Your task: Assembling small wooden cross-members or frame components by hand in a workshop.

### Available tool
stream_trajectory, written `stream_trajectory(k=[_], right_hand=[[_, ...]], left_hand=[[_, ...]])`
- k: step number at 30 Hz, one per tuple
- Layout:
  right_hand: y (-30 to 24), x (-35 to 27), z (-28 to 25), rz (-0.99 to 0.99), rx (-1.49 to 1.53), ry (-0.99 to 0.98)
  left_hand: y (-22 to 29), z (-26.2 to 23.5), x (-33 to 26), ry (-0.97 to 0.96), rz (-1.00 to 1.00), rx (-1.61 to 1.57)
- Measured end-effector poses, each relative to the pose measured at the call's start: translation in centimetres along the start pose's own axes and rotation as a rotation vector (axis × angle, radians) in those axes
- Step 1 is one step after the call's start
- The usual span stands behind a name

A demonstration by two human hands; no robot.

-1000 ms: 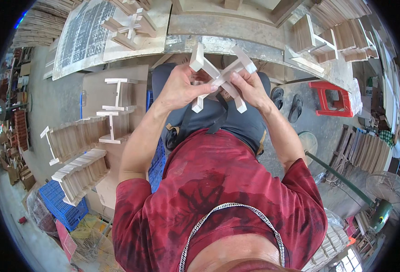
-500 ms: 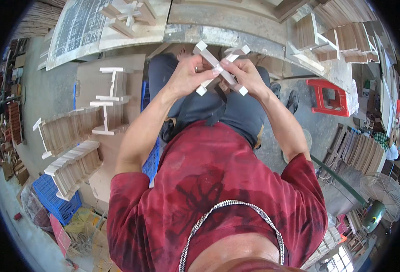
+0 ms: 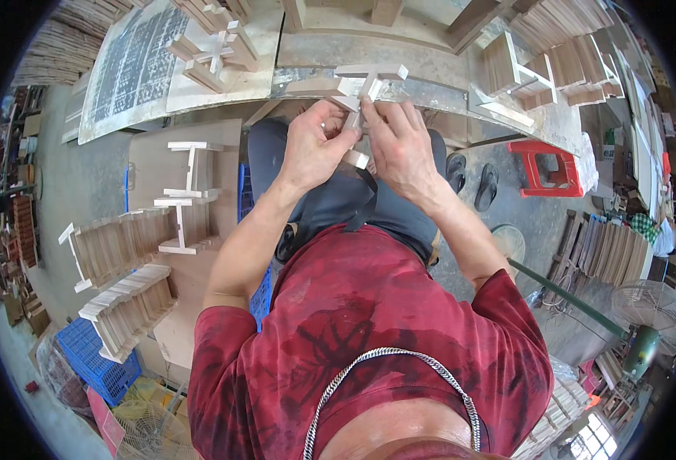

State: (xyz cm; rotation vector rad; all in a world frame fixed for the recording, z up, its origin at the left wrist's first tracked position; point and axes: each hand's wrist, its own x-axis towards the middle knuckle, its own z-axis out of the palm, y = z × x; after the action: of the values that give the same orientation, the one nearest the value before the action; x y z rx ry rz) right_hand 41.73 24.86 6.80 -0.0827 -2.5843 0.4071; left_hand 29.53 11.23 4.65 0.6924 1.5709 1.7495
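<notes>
head view: the pale wooden cross-frame (image 3: 365, 92) has come up and away from the lap since a second ago, and now sits at the near edge of the grey workbench (image 3: 430, 54), its arms less splayed toward the camera; judged from that, the piece is being turned or seated rather than set down; the left hand (image 3: 315, 149) curls round the lower slats, thumb and fingers closed on the frame; the right hand (image 3: 401, 146) pinches the centre joint from the other side, wrist bent inward; both forearms rise from the red shirt (image 3: 369, 345) and converge.
</notes>
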Motion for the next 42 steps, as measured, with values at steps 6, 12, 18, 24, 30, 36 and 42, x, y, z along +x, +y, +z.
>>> stream_trajectory(k=[6, 12, 18, 24, 30, 36, 42], right_hand=[[1.0, -0.1, 1.1, -0.099, 0.161, 0.029], [3.2, -0.7, -1.5, 0.615, 1.215, 0.289], [10.6, -1.5, 1.6, 0.547, 1.646, -0.013], [3.0, 11.1, -2.0, 0.633, 1.117, -0.406], [0.5, 21.4, -0.9, 0.193, 1.060, -0.396], [1.7, 29.8, 5.4, 0.014, 0.953, -0.303], [3.9, 31.5, 11.8, 0.049, 0.899, -0.465]], left_hand=[[0.7, -0.5, 0.3, -0.025, -0.111, 0.048], [0.9, -2.9, 0.7, -0.020, -0.075, -0.010], [3.0, -4.9, 0.1, -0.023, 0.031, 0.177], [9.0, -8.2, -1.2, 0.016, 0.661, 1.008], [13.9, -12.3, -0.9, 0.404, 1.120, 1.392], [4.8, -17.5, -0.1, 0.950, 0.634, 1.052], [-1.6, -20.3, 6.6, 0.760, 0.075, 0.898]])
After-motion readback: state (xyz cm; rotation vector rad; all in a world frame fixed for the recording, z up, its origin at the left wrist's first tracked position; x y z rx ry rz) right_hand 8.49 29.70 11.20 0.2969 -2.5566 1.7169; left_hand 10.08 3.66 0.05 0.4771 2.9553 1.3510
